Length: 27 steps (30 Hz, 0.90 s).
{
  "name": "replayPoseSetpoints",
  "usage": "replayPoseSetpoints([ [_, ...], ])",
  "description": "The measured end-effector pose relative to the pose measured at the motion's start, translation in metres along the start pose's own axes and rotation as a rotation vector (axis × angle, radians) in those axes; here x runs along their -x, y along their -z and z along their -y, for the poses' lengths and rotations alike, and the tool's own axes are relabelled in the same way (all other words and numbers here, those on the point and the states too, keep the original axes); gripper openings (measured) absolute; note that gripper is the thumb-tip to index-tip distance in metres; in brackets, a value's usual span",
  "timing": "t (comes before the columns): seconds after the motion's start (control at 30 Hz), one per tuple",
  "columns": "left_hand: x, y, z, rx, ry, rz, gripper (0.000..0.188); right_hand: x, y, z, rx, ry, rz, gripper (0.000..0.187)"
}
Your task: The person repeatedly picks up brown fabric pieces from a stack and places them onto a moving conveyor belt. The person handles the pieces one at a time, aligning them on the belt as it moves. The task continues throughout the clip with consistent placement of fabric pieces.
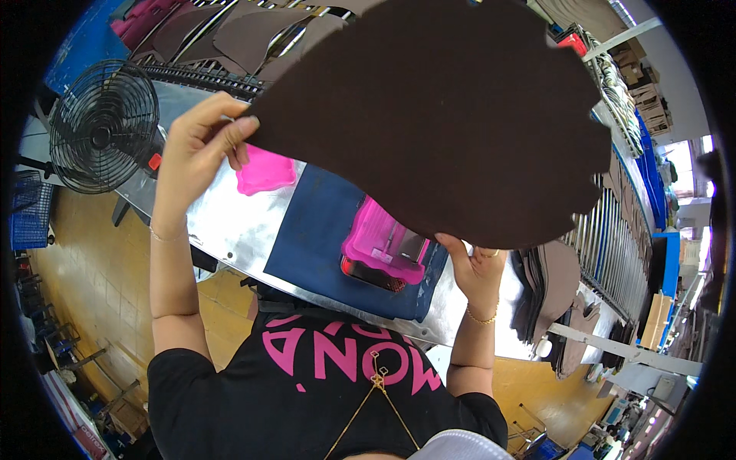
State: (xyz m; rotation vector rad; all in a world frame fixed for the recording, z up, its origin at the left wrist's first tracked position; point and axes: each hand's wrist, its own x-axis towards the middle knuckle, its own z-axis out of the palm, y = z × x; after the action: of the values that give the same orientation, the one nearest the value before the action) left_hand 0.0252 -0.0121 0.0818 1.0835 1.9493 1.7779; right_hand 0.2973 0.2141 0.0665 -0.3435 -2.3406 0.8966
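Observation:
A large dark brown cut panel (437, 115) of flat sheet material, with notches along its right edge, is lifted above the table. My left hand (207, 146) pinches its narrow left corner between thumb and fingers. My right hand (477, 268) grips its lower edge, thumb on the near side and the other fingers partly hidden. Beneath the panel, a pink box (356, 241) with small items inside rests on a dark blue mat (307, 230). The panel covers part of both. A pink scalloped piece (267, 172) lies on the bare metal near my left fingers.
A black fan (100, 130) stands at the left end of the metal table (241, 230). Stacked brown panels (556, 284) lie right of my right hand. More brown pieces (253, 34) sit on the roller conveyor behind, which continues along the right (609, 238).

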Motion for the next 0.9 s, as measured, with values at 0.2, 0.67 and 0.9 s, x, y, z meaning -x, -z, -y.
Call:
replayPoseSetpoints([
  [0.2, 0.005, -0.047, 0.006, -0.155, 0.115, 0.302, 0.004, 0.052, 0.04, -0.025, 0.171, -0.175, 0.07, 0.016],
  [0.67, -0.008, -0.175, -0.014, -0.364, -0.607, 0.668, 0.011, 0.162, 0.177, -0.003, 0.131, -0.692, 0.032, 0.017],
  [0.9, -0.054, -0.211, -0.041, -0.318, -0.669, 0.539, 0.011, 0.106, 0.212, 0.02, 0.186, -0.526, -0.473, 0.035],
])
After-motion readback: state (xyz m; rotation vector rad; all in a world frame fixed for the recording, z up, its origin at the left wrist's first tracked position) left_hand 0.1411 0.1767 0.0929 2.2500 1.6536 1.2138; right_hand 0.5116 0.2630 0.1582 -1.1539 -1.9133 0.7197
